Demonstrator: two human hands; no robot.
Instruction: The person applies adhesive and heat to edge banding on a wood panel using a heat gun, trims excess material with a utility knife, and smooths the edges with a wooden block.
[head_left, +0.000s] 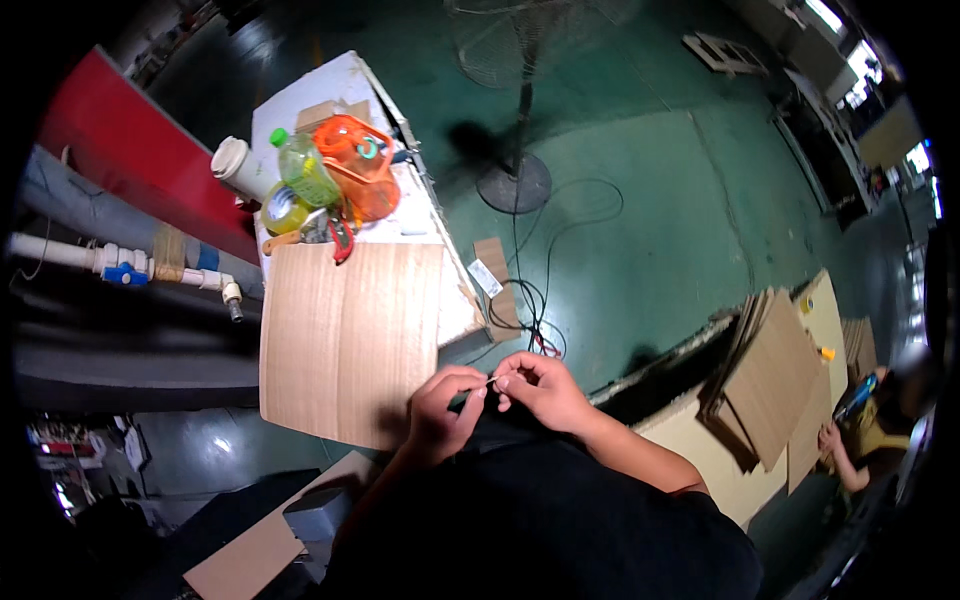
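In front of my body, both hands meet near the right edge of a curved wood-grain panel (350, 340). My left hand (442, 410) is closed in a pinch, with thumb and forefinger on a small, thin, pale strip (490, 380). The fingertips of my right hand (545, 392) pinch the strip's other end. Its kind is too small to make out. The panel lies on a white-topped table (455, 285), beside my left hand and touching neither set of pinching fingers.
On the table's far part stand a green-capped bottle (305, 170), an orange plastic basket (360, 165), a yellow tape roll (284, 210), a red-handled tool (343, 240) and a white cup (235, 165). Beyond is a fan (520, 120). Stacked panels (775, 380) and another person (860, 450) are right.
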